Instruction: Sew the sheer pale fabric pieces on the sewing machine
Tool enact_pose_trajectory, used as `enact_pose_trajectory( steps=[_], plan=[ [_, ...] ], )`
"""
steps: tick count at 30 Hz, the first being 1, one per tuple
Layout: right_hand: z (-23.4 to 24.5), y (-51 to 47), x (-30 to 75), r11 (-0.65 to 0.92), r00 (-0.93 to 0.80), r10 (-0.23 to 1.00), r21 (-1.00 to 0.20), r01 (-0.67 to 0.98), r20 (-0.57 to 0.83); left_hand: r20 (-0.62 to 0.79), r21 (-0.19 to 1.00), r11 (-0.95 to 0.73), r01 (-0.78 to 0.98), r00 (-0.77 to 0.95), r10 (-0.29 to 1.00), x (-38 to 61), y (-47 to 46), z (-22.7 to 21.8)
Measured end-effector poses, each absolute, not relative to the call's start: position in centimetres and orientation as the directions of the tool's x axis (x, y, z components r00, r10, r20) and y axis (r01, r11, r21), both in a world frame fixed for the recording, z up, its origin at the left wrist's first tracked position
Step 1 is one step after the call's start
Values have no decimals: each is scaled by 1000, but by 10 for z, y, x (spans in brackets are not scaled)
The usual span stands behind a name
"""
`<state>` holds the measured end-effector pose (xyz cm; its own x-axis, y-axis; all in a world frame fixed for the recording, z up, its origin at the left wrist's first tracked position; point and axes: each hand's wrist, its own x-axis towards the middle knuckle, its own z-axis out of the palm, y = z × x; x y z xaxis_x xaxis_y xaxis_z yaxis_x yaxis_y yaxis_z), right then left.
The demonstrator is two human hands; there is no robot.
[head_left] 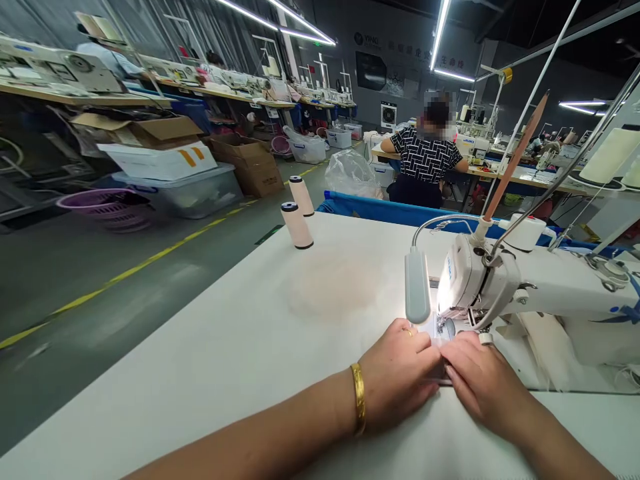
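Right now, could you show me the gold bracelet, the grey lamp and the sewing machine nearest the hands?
Gold bracelet (359, 400): head view, middle of its band.
Grey lamp (417, 287): head view, front of its housing.
Sewing machine (557, 283): head view, its white arm.

Shows white on the surface (225, 333) and the sewing machine (555, 280), grey on the lamp (417, 287), pale peach on the black-capped thread cones (297, 227). Gleams gold at the bracelet (359, 400), runs yellow along the floor line (145, 261), patterns the black shirt (426, 155) with white lines.
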<state>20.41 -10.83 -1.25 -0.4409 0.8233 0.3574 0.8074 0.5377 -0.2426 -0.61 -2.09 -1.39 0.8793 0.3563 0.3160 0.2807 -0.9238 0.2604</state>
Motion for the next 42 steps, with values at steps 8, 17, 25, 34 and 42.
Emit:
enact_pose_trajectory(
  steps=[8,17,25,34,42],
  plan=[
    [-16,-112,207,573,-456,787,-216,791,415,386,218,-956,194,883,268,-11,-22,-6],
    [-18,-110,204,579,-454,766,-182,794,455,459,160,-966,202,852,254,-11,-17,-11],
    [-23,-109,206,563,-438,769,-170,809,465,495,127,-986,104,855,154,-6,-16,-18],
    [-25,-103,207,509,-384,803,-190,839,456,512,102,-982,161,838,190,-4,-10,-32],
    [-41,-98,211,349,-253,864,-157,924,435,499,92,-962,255,825,266,1,-2,-33]
  ],
)
